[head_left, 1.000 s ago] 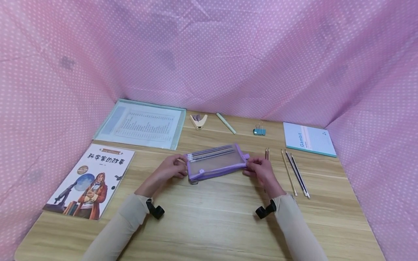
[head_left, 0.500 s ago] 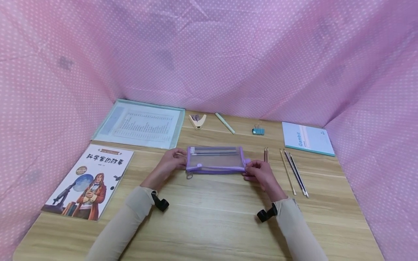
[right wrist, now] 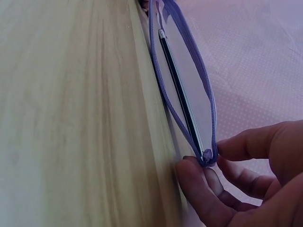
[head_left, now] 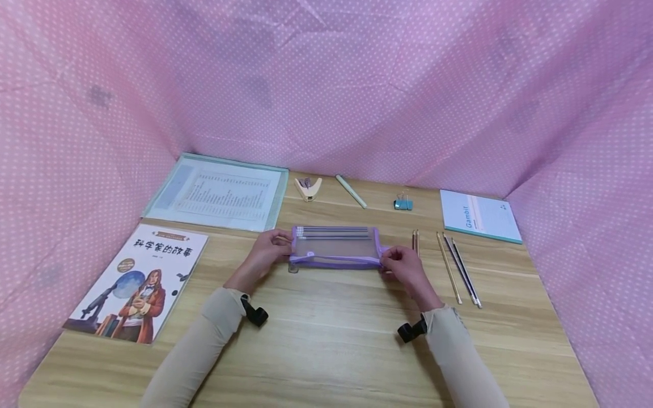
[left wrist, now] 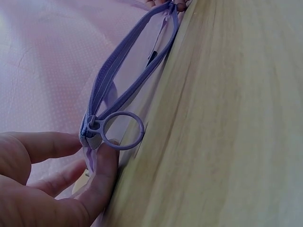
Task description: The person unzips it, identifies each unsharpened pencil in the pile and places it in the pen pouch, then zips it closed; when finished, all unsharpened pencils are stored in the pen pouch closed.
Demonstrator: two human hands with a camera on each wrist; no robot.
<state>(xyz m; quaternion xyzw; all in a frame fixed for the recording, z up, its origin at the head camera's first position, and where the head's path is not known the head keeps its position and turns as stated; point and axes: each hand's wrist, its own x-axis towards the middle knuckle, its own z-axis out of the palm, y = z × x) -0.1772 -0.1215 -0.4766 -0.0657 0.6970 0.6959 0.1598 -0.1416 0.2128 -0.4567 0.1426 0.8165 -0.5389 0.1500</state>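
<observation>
A see-through pencil case (head_left: 336,247) with purple edging lies mid-table, its zipper side towards me. Several striped pencils (head_left: 334,233) lie inside along its far edge. My left hand (head_left: 264,253) holds the left end between thumb and fingers, beside the zipper's ring pull (left wrist: 142,131). At the opposite end, my right hand (head_left: 406,267) pinches the near corner next to a small purple tab. Both wrist views show the zipper (right wrist: 201,71) undone and its mouth gaping. Through that mouth one dark pencil (right wrist: 182,92) shows in the right wrist view.
Loose pencils (head_left: 449,266) lie right of the case, two more partly behind my right hand. Along the back are a document folder (head_left: 219,192), staple remover (head_left: 308,191), green pen (head_left: 351,191), binder clip (head_left: 403,203) and notebook (head_left: 481,215). A book (head_left: 138,283) lies left.
The case has turned from a slant to lie straight across, and its near edge has shifted slightly away from me. Both hands stay at its ends.
</observation>
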